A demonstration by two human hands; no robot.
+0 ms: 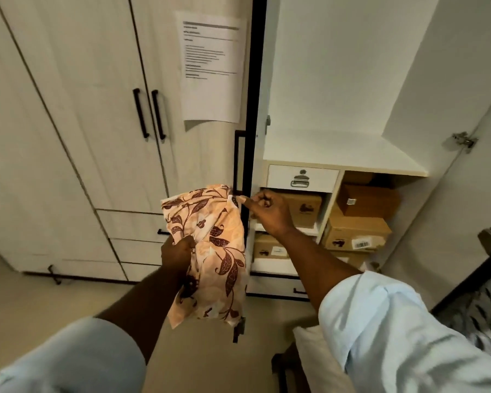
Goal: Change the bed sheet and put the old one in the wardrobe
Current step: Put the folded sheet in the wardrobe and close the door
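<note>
Cardboard boxes (360,234) are stacked in the open wardrobe (338,148); a dark door edge (253,80) is seen just behind the bed sheet (213,251) — peach, brown-leaved, bunched — which is gripped by the left hand (177,251) and pinched at a corner by the right hand (267,212).

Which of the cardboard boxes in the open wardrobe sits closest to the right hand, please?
The box directly under the small white drawer, just behind the right hand; the others sit lower or further right.
</note>
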